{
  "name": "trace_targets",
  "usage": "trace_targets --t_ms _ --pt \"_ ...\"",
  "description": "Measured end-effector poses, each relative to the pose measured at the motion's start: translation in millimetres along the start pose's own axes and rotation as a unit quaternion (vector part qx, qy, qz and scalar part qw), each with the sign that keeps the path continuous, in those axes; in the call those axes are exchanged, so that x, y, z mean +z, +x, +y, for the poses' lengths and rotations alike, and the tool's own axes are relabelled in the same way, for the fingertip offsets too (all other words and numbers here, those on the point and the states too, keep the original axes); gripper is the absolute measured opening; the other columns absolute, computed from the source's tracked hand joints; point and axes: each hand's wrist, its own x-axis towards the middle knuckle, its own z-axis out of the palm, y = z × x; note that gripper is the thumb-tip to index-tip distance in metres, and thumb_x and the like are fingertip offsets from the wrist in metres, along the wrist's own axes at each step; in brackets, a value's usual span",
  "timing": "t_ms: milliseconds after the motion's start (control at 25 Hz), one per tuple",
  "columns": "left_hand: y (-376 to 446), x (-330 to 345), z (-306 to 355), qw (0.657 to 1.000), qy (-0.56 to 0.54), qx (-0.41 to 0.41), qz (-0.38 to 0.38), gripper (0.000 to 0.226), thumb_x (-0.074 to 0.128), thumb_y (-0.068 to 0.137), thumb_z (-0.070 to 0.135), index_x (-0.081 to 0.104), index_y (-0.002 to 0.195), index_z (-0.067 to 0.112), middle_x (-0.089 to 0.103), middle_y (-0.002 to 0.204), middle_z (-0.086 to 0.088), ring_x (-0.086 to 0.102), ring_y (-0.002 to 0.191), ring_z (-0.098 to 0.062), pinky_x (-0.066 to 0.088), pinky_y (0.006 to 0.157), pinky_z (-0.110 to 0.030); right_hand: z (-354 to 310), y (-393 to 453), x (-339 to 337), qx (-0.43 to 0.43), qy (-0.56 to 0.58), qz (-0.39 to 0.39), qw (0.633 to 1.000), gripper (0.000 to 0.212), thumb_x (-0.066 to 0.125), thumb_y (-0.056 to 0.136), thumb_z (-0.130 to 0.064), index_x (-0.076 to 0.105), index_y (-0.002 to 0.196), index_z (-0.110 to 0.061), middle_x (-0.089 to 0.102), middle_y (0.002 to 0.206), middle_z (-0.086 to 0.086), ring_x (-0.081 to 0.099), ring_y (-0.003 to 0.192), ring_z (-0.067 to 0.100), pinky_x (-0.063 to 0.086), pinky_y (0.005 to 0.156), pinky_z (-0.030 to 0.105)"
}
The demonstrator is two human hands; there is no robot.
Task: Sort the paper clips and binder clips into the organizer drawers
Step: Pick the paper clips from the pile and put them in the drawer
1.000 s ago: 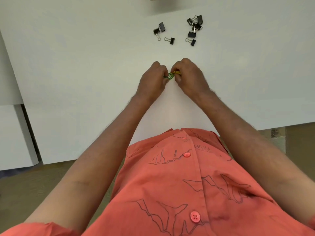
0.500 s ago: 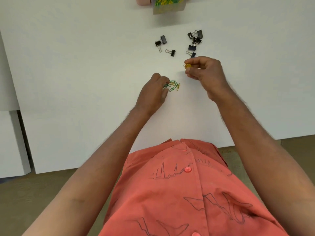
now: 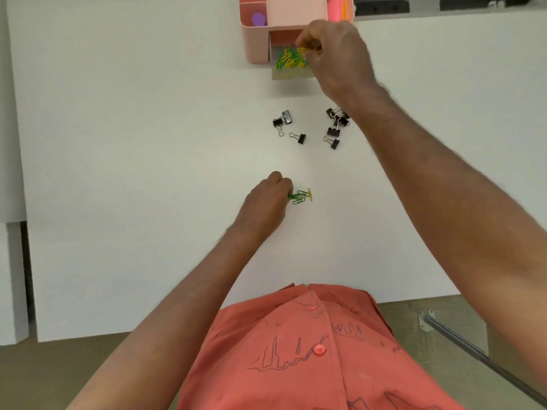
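Observation:
A pink organizer (image 3: 257, 45) stands at the far edge of the white table, with a clear drawer (image 3: 288, 74) pulled out and several yellow and green paper clips (image 3: 288, 61) inside. My right hand (image 3: 336, 59) hovers over the drawer, pinching a yellow paper clip (image 3: 305, 50). My left hand (image 3: 266, 202) rests on the table, fingertips holding a small cluster of green and yellow paper clips (image 3: 301, 196). Several black binder clips lie between the two hands, in a left group (image 3: 288, 125) and a right group (image 3: 334, 128).
The white table (image 3: 133, 143) ends close to my orange shirt (image 3: 310, 350). The organizer's top compartments hold a purple object (image 3: 259, 19) and pink notes (image 3: 340, 7). A metal rod (image 3: 473, 353) slants over the floor at the lower right.
My right hand has travelled from beside the left hand up to the open drawer, carrying a yellow paper clip. The left hand stayed on the cluster. The view tilted up, revealing the organizer.

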Motion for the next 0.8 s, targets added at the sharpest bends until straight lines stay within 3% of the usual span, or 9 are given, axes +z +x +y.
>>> trace_targets --t_ms 80,200,360,480,640,720,800 --pt "2 0 -1 1.0 0.002 -0.008 0.002 0.006 0.057 0.095 0.008 0.062 0.099 0.01 0.054 0.099 -0.006 0.057 0.077 -0.028 0.054 0.064 -0.048 2 2 11 -0.004 -0.018 0.004 1.0 0.026 0.058 0.096 -0.02 0.071 0.115 -0.03 0.069 0.115 -0.002 0.064 0.106 0.015 0.055 0.092 0.034" --pt "4 2 -1 1.0 0.007 -0.015 0.01 0.007 0.055 0.093 0.007 0.061 0.095 0.009 0.054 0.095 -0.006 0.055 0.074 -0.029 0.054 0.062 -0.048 1 -4 11 0.002 0.036 0.045 0.998 0.029 0.052 0.096 -0.018 0.072 0.114 -0.029 0.07 0.112 -0.006 0.06 0.108 0.011 0.051 0.09 0.022" --pt "4 0 -1 0.999 -0.033 -0.032 0.023 0.008 0.056 0.092 0.009 0.063 0.094 0.011 0.056 0.095 -0.003 0.056 0.071 -0.026 0.054 0.063 -0.044 1 -58 10 0.025 0.14 0.089 0.986 0.023 0.054 0.093 -0.011 0.073 0.105 -0.018 0.071 0.103 -0.007 0.064 0.09 0.014 0.053 0.083 0.024" --pt "5 -10 -3 0.991 -0.111 -0.068 0.024 0.009 0.059 0.09 0.012 0.068 0.092 0.016 0.064 0.087 0.002 0.062 0.071 -0.019 0.055 0.067 -0.04 12 -131 29 0.073 0.154 0.001 0.985 0.023 0.059 0.093 -0.013 0.07 0.112 -0.02 0.067 0.11 -0.004 0.062 0.089 0.014 0.055 0.084 0.033" --pt "7 -21 -6 0.977 -0.187 -0.106 0.018 0.011 0.062 0.089 0.011 0.071 0.091 0.017 0.069 0.082 0.006 0.062 0.068 -0.007 0.055 0.066 -0.032 16 -218 51 0.045 0.035 -0.159 0.986 0.056 0.071 0.089 -0.029 0.053 0.141 -0.022 0.051 0.141 -0.002 0.046 0.126 0.021 0.049 0.102 0.036" --pt "10 -27 -5 0.976 -0.188 -0.106 0.023 0.011 0.063 0.09 0.012 0.071 0.09 0.019 0.068 0.082 0.01 0.059 0.068 -0.001 0.05 0.064 -0.021 14 -233 57 0.002 -0.039 -0.172 0.984 0.064 0.073 0.088 -0.032 0.05 0.147 -0.022 0.047 0.148 -0.001 0.042 0.132 0.024 0.05 0.099 0.036" --pt "15 -37 -4 0.977 -0.182 -0.107 0.038 0.012 0.062 0.089 0.012 0.07 0.088 0.021 0.065 0.079 0.012 0.057 0.066 0.001 0.044 0.06 -0.012 14 -233 61 0.006 -0.048 -0.157 0.987 0.058 0.075 0.089 -0.028 0.055 0.143 -0.022 0.049 0.145 -0.001 0.043 0.13 0.023 0.055 0.09 0.036"
